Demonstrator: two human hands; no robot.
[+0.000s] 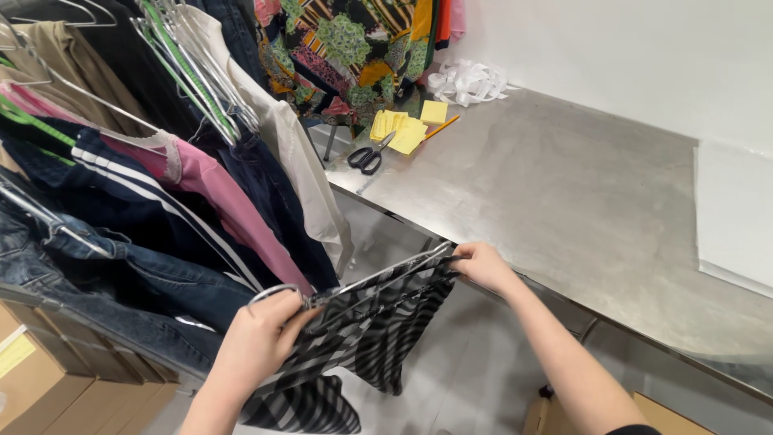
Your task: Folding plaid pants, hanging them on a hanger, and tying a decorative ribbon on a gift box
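Note:
A black-and-white zebra-striped garment (366, 338) hangs on a metal wire hanger (378, 278) between my two hands. My left hand (262, 342) grips the hanger near its hook end, fingers closed over the wire and the cloth. My right hand (481, 264) pinches the hanger's far end and the garment's edge, just off the front edge of the steel table (564, 201). The garment's lower part droops below my left hand.
A rack of hanging clothes (161, 177) fills the left, with empty wire hangers (193, 72) on top. On the table lie black scissors (366, 157), yellow sticky notes (403, 129), an orange pencil (443, 126), white ribbon (467, 80), white paper sheets (733, 217). Cardboard boxes (48, 379) sit below.

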